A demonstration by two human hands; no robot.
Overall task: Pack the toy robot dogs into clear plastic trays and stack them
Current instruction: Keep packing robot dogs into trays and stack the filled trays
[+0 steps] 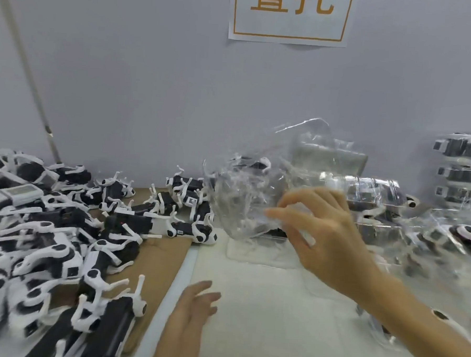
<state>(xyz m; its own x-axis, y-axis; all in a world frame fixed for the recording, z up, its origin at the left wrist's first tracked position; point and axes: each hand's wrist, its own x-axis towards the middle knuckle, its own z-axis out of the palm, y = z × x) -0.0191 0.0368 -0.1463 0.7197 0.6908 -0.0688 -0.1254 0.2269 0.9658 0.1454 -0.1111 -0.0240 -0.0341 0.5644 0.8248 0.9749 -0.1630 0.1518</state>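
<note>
A heap of black-and-white toy robot dogs (51,231) covers the left of the table, partly on brown cardboard (164,259). My right hand (324,232) reaches forward at centre right and pinches the lower edge of a clear plastic tray (244,200), which is lifted and tilted above the table. My left hand (194,310) hovers low near the cardboard's right edge, fingers relaxed, holding nothing. Packed trays with dogs inside (457,239) lie on the right, blurred.
A stack of filled trays (464,168) stands at the far right against the grey wall. More clear trays (336,161) sit behind the lifted one. A white table surface (262,316) lies in front of me. A paper sign (289,14) hangs on the wall.
</note>
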